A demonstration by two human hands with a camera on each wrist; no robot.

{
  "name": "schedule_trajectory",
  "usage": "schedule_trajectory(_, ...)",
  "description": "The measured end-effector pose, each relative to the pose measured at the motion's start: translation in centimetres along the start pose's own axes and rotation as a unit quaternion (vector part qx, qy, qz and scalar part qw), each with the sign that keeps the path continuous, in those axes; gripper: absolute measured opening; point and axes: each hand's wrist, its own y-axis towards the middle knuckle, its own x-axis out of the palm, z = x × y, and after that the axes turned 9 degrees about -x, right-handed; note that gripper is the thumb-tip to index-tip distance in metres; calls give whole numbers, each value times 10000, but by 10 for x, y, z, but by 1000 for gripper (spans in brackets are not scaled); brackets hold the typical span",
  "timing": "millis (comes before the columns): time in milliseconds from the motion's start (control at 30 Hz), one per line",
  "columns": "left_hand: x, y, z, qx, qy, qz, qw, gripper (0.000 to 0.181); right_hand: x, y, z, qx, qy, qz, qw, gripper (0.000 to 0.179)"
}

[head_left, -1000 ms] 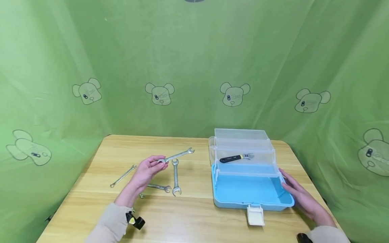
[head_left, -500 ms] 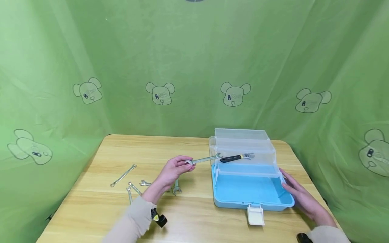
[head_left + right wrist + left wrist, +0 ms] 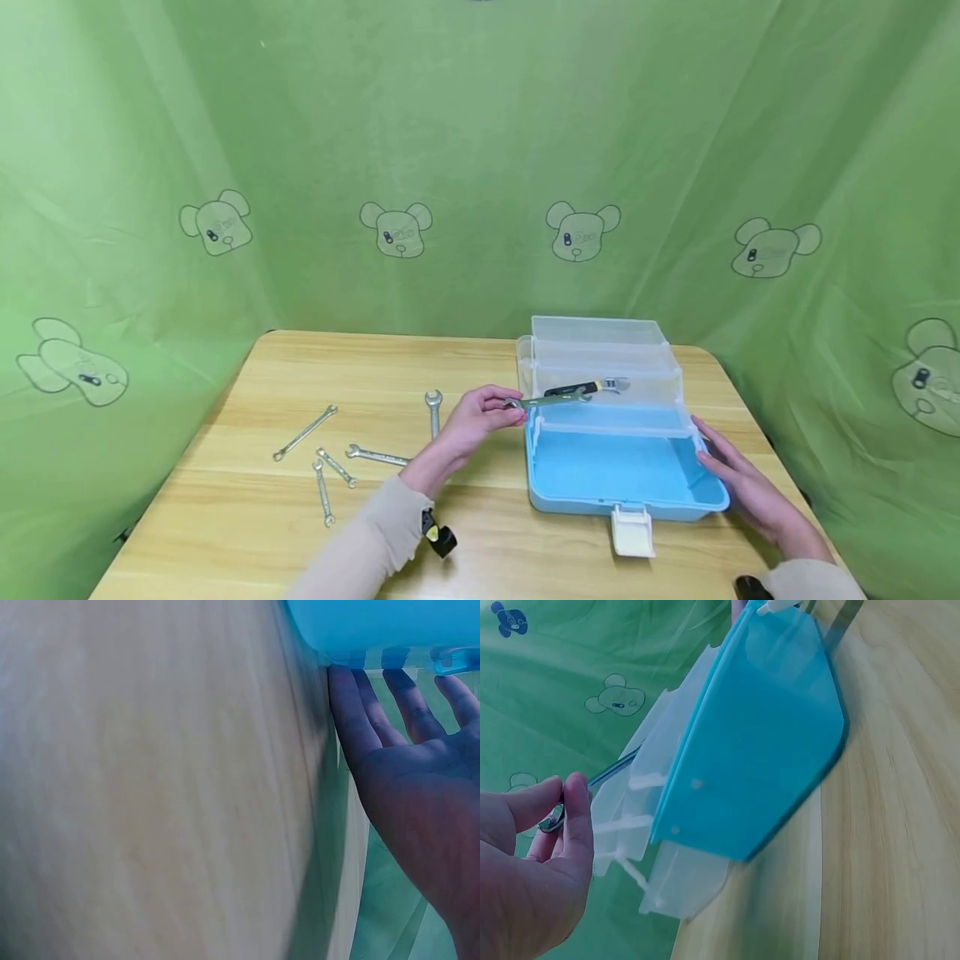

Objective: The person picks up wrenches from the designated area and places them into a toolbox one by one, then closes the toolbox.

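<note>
My left hand (image 3: 480, 414) pinches a silver open-end wrench (image 3: 553, 400) by one end, between thumb and fingertips. Its free end points right, overlapping the clear trays (image 3: 641, 387) of the blue toolbox (image 3: 570, 506) in the head view. In the left wrist view the wrench (image 3: 613, 768) sticks out from the fingertips toward those trays. An adjustable wrench (image 3: 615, 384) with a black handle lies in a tray, partly hidden behind the held wrench. With fingers extended, my right hand (image 3: 742, 483) rests against the toolbox's right side; the right wrist view shows its fingers (image 3: 412, 709) at the blue wall.
Several silver wrenches lie on the wooden table's left half, among them a long one (image 3: 305, 433), two small ones and another (image 3: 375, 456) partly behind the left arm. A white latch (image 3: 632, 533) hangs at the toolbox's front. Green curtain (image 3: 480, 167) surrounds the table.
My left hand has carried the wrench rightward, from above the loose wrenches to the toolbox trays. My right hand has stayed at the toolbox's side.
</note>
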Motion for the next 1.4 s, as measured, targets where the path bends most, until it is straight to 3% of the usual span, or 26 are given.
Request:
schedule_trajectory(467, 34, 18, -7, -71, 348, 161, 9992, 32, 1, -5, -2, 3, -49, 44, 10000, 73)
schedule_trajectory(767, 42, 21, -9, 16, 862, 211, 9961, 33, 0, -6, 3, 13, -91, 47, 9999, 72)
schedule_trajectory(933, 44, 23, -8, 339, 1117, 210, 9929, 34, -1, -6, 2, 2, -104, 62, 9999, 73)
schedule_trajectory(1033, 46, 26, -5, 728, 1663, 347, 9828, 34, -1, -4, 1, 21, -118, 78, 9999, 73)
schedule_trajectory(1133, 47, 28, -3, 1060, 2385, 614, 9634, 36, -1, -2, 0, 6, -137, 65, 9999, 73)
schedule_trajectory(1267, 49, 29, -1, 1217, 3083, 926, 9389, 35, 0, 0, 0, -4, -178, 50, 9998, 74)
schedule_trajectory(1400, 48, 31, 0, 1336, 3537, 1079, 9194, 32, 0, 1, 0, 6, -168, 59, 9998, 74)
